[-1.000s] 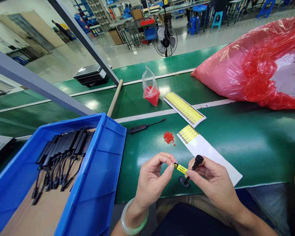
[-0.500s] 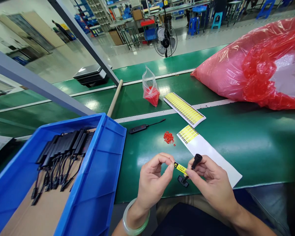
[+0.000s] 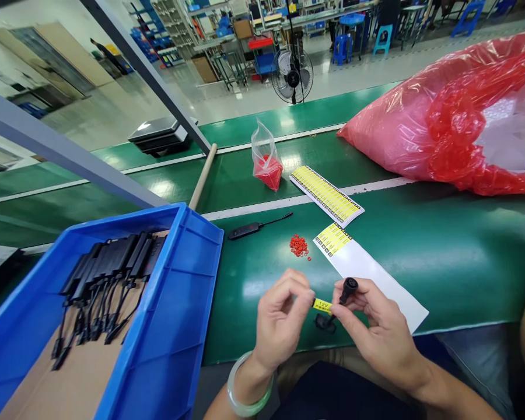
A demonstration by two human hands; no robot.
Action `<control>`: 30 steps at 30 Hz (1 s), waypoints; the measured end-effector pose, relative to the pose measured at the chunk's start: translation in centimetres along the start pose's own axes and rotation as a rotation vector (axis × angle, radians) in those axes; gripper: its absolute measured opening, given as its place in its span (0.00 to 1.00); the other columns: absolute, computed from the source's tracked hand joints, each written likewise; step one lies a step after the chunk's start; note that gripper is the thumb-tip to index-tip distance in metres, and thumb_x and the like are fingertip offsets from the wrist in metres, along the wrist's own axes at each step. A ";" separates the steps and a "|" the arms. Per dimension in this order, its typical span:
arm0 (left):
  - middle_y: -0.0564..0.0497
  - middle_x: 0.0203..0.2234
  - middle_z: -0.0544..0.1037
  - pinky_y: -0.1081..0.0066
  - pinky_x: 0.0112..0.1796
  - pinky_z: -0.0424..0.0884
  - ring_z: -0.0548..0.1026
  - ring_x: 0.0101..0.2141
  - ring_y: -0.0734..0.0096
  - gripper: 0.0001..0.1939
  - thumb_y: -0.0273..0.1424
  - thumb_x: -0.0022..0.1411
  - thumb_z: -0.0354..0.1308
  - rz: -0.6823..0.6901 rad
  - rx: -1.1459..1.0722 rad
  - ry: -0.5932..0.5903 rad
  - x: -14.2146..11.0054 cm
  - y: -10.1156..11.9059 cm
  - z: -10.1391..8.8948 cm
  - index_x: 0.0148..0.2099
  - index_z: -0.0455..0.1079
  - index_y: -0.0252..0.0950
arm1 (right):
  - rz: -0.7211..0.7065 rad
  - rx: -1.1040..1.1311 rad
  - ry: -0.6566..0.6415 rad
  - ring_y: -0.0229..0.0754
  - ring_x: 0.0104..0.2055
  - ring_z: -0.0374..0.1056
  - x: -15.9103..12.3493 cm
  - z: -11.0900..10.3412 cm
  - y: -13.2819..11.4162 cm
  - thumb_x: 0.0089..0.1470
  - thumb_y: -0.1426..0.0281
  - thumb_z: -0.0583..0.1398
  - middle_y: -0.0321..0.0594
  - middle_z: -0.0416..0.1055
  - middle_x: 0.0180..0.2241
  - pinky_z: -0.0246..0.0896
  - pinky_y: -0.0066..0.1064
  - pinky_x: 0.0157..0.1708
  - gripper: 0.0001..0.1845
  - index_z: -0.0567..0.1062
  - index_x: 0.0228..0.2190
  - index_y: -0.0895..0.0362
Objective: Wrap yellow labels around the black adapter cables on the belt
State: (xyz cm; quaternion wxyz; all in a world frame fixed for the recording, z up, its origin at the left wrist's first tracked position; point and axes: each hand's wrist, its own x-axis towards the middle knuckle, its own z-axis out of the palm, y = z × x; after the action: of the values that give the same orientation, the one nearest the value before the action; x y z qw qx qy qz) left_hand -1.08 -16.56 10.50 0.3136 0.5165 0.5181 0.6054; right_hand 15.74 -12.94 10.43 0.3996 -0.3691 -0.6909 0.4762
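Between my hands stretches a small yellow-and-black label (image 3: 322, 305) marked 12V. My left hand (image 3: 282, 318) pinches the label's left end between thumb and forefinger. In my right hand (image 3: 374, 324) is a black cable connector (image 3: 349, 287), its round socket end pointing up; the label's right end meets the cable at the right thumb. Below the label, the black device (image 3: 325, 322) on this cable shows just above the bench, partly hidden. Past my hands lie a pile of small red rings (image 3: 298, 245) and a partly used label sheet (image 3: 367, 274).
A blue bin (image 3: 170, 315) with several black cabled devices (image 3: 122, 256) stands at left. One more cabled device (image 3: 245, 231) lies on the green bench (image 3: 254, 280). Farther back are a fuller label sheet (image 3: 328, 195), a clear bag of red pieces (image 3: 268, 166) and a large red plastic bag (image 3: 402, 128).
My left hand has shifted slightly right and down, its fingers now covering the label's black end. The connector has tipped so its socket faces me more.
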 end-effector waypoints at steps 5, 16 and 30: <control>0.55 0.23 0.64 0.71 0.31 0.61 0.64 0.28 0.72 0.15 0.31 0.68 0.53 -0.022 0.069 0.193 1.3 -1.7 -1.4 0.27 0.62 0.37 | -0.284 -0.379 0.029 0.42 0.34 0.74 4.8 -7.4 -0.2 0.59 0.70 0.60 0.38 0.78 0.36 0.70 0.32 0.38 0.08 0.76 0.41 0.51; 0.28 0.59 0.65 0.45 0.57 0.58 0.62 0.60 0.40 0.34 0.43 0.61 0.59 0.067 0.962 -0.322 3.8 -12.6 6.0 0.62 0.59 0.27 | 0.121 -1.106 -0.535 0.50 0.42 0.70 7.4 -17.8 7.9 0.44 0.86 0.56 0.42 0.77 0.29 0.62 0.37 0.41 0.18 0.79 0.21 0.53; 0.21 0.61 0.60 0.41 0.60 0.53 0.58 0.62 0.35 0.51 0.51 0.55 0.61 0.080 1.097 -0.448 4.1 -15.2 6.9 0.66 0.48 0.19 | 0.110 -0.750 -0.228 0.44 0.39 0.70 11.0 -5.1 14.5 0.59 0.77 0.54 0.44 0.75 0.37 0.64 0.32 0.39 0.17 0.67 0.50 0.61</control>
State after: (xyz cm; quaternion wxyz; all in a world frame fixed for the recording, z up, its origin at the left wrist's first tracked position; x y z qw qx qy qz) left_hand 2.01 -6.70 -3.21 0.0793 0.7375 0.6566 0.1366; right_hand 17.69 2.68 0.00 0.1317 -0.4707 -0.8360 0.2495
